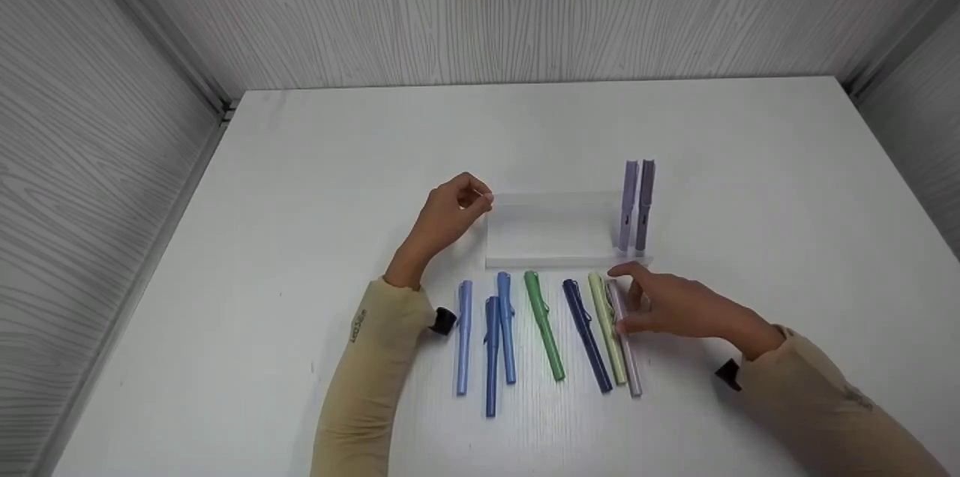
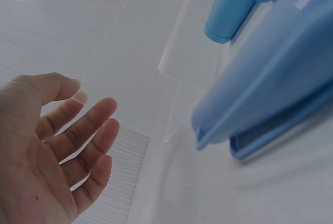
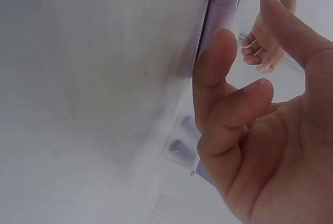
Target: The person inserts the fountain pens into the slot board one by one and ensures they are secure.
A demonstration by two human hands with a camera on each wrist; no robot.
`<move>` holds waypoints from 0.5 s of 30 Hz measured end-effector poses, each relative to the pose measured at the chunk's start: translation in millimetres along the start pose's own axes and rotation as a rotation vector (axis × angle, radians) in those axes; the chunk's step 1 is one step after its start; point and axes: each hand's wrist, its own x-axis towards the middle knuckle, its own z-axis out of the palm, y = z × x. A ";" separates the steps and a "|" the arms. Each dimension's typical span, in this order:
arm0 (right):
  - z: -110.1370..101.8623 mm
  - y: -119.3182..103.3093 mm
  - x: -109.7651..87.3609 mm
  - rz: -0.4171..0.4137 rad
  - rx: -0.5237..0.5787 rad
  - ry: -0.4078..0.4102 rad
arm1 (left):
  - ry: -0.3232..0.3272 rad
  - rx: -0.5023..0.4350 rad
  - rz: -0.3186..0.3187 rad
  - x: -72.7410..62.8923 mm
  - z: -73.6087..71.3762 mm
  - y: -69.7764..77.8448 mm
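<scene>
My left hand (image 1: 448,213) pinches the upper left corner of a clear plastic pen stand (image 1: 562,262) between thumb and index finger; its other fingers are loosely bent. A lilac pen (image 1: 628,199) and a dark purple pen (image 1: 646,199) stand upright at the stand's right end. Below the stand, my right hand (image 1: 679,304) is at a pale purple pen (image 1: 631,364) lying on the table, its thumb and index finger spread apart beside it. In the right wrist view, the index fingertip (image 3: 223,47) overlaps this pen (image 3: 225,5). A yellow-green pen (image 1: 604,319) lies just left of it.
Further left lie a navy pen (image 1: 587,334), a green pen (image 1: 544,327) and several blue pens (image 1: 464,342), roughly side by side in front of the stand. The white table (image 1: 337,162) ends at a grey wood-grain panel (image 1: 487,12) at the back.
</scene>
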 end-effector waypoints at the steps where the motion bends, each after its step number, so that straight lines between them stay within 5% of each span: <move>1: -0.1 -1.0 0.3 0.006 0.003 -0.003 | 0.000 0.000 0.000 0.0 0.1 -0.2; 15: -1.2 -9.1 4.5 0.066 0.055 -0.062 | 0.003 0.010 -0.009 0.5 0.6 -0.6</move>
